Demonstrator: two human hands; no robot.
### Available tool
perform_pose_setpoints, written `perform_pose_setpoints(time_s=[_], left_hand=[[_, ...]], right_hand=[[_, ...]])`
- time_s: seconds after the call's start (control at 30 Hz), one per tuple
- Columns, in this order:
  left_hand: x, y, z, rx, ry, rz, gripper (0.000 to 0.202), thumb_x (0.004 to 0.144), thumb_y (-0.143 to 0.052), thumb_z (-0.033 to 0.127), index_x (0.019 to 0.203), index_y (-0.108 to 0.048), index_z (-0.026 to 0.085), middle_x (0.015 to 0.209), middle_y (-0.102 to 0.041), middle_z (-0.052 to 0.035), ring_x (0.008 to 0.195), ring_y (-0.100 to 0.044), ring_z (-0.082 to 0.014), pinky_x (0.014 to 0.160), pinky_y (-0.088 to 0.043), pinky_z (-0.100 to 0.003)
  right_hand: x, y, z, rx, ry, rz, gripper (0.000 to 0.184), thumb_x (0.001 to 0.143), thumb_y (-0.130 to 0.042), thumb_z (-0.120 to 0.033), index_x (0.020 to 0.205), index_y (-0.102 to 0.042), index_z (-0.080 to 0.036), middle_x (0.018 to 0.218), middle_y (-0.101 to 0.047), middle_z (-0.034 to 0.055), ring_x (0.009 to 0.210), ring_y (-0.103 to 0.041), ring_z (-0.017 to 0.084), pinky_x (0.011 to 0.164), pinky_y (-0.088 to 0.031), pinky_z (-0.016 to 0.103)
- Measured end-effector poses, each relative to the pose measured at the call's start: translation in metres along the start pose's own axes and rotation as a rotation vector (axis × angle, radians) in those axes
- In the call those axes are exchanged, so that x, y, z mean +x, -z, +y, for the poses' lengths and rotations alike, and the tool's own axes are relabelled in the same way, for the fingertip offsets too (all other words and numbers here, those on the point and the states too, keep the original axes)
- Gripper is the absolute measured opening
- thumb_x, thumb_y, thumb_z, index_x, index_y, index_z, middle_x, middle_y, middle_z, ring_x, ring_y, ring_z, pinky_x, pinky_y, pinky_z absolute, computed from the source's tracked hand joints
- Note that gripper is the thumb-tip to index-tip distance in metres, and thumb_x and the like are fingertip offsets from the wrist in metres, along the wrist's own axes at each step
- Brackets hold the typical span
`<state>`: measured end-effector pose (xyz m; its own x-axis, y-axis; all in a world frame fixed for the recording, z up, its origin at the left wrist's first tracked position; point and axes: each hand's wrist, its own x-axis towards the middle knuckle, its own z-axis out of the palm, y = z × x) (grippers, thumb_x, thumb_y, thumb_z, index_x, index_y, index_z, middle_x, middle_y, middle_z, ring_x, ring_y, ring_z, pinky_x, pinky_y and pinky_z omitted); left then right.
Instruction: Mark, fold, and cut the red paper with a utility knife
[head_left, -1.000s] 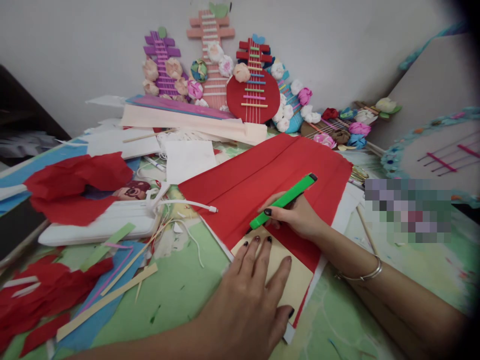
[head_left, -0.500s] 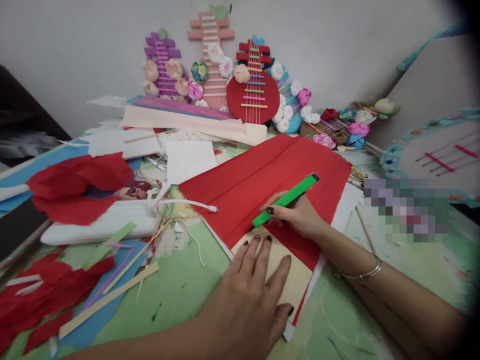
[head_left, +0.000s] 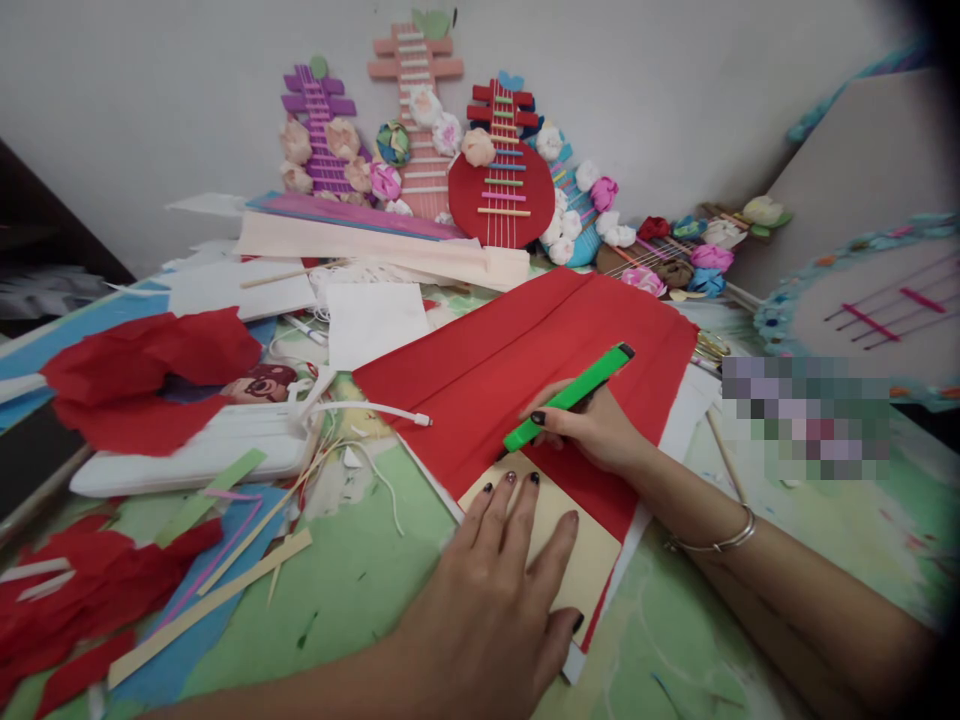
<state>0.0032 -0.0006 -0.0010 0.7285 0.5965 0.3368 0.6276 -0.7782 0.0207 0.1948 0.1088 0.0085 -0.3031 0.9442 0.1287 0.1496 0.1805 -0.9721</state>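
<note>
Card (head_left: 577, 560), tan and stiff, lies at lower centre on the red paper (head_left: 525, 350); thin and light, we judge it would slide unless pressed flat. Our left hand (head_left: 495, 590) lies spread open on it, gripping nothing. Just above, our right hand (head_left: 592, 430) is closed round a green cutter (head_left: 566, 397), its tip seemingly at the card's top edge. Paper guitars (head_left: 491, 180) stand upper centre.

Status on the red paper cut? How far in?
Done: tan card lies on the red paper. In hand: left hand presses the card flat, right hand runs the green cutter along its top edge. Left: the red sheet looks uncut.
</note>
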Motion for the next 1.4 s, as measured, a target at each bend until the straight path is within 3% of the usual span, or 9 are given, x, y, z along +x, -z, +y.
perform_pose_setpoints(time_s=[0.33, 0.77, 1.4], left_hand=[[0.003, 0.005, -0.001, -0.017, -0.004, -0.034, 0.056, 0.093, -0.038, 0.048, 0.139, -0.041, 0.016, 0.135, -0.048, -0.0241, 0.124, -0.046, -0.0383, 0.097, -0.043, -0.048], [0.007, 0.018, -0.001, -0.148, 0.057, -0.142, 0.056, 0.092, -0.041, 0.046, 0.141, -0.038, 0.019, 0.143, -0.039, -0.0214, 0.132, -0.036, -0.037, 0.104, -0.034, -0.051], [0.013, 0.024, -0.004, -0.192, 0.034, -0.211, 0.057, 0.092, -0.037, 0.046, 0.14, -0.04, 0.015, 0.141, -0.038, -0.0275, 0.13, -0.034, -0.0437, 0.099, -0.037, -0.056]], right_hand=[[0.001, -0.001, -0.008, 0.066, -0.019, -0.03, 0.02, 0.071, -0.073, -0.032, 0.078, -0.066, -0.014, 0.057, -0.062, -0.0001, 0.045, -0.049, 0.008, 0.043, -0.038, 0.021], [0.001, 0.002, -0.009, 0.061, -0.009, -0.006, 0.02, 0.068, -0.073, -0.03, 0.071, -0.059, -0.016, 0.053, -0.056, -0.0041, 0.046, -0.049, 0.008, 0.045, -0.037, 0.02], [-0.002, 0.006, -0.009, 0.108, -0.067, 0.008, 0.03, 0.065, -0.077, -0.038, 0.073, -0.058, -0.015, 0.051, -0.059, -0.0027, 0.044, -0.053, 0.01, 0.044, -0.039, 0.02]])
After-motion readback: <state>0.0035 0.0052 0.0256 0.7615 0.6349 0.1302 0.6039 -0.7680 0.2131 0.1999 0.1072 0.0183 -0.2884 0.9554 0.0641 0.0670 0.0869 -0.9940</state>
